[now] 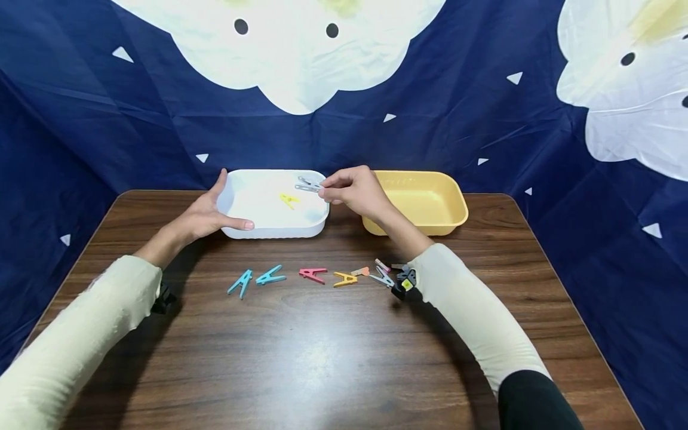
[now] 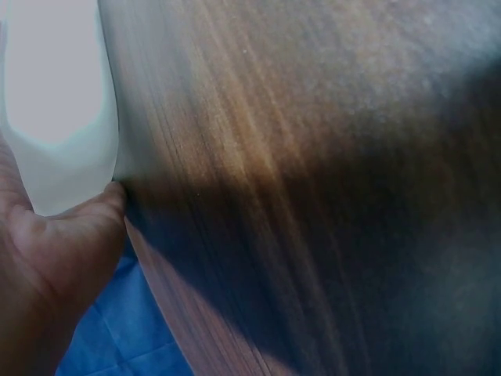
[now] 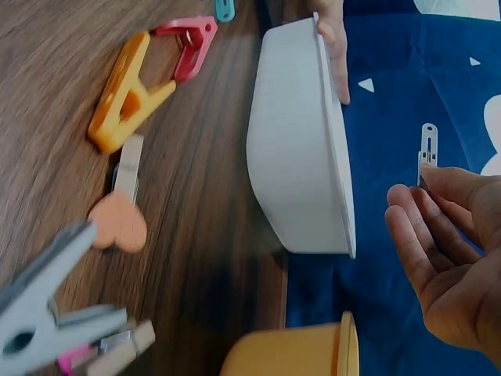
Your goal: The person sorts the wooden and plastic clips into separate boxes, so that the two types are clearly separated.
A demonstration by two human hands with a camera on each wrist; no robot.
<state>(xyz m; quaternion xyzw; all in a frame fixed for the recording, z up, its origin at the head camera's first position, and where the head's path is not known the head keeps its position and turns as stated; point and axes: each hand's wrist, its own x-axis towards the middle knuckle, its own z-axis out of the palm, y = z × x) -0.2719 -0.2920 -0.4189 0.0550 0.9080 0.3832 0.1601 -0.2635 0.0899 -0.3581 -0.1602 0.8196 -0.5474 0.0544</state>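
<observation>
A white plastic basin [image 1: 269, 230] stands at the back of the table. My left hand [image 1: 201, 214] rests against its left end, thumb straight along the front side and another finger extended toward the back corner. Over the basin's right end, my right hand [image 1: 355, 190] pinches a grey clothespin [image 1: 307, 184] between thumb and fingertips. In the right wrist view that clothespin [image 3: 428, 145] points up, clear of the basin's rim. A yellow clothespin [image 1: 289, 200] lies inside the basin.
A yellow basin [image 1: 457, 218] stands right of the white one. Across the table in front lie blue clothespins [image 1: 270, 276], a red one [image 1: 313, 274], an orange one [image 1: 346, 279], a wooden one with a heart [image 1: 361, 272] and a grey one [image 1: 382, 277]. A dark blue curtain [image 1: 258, 137] hangs behind.
</observation>
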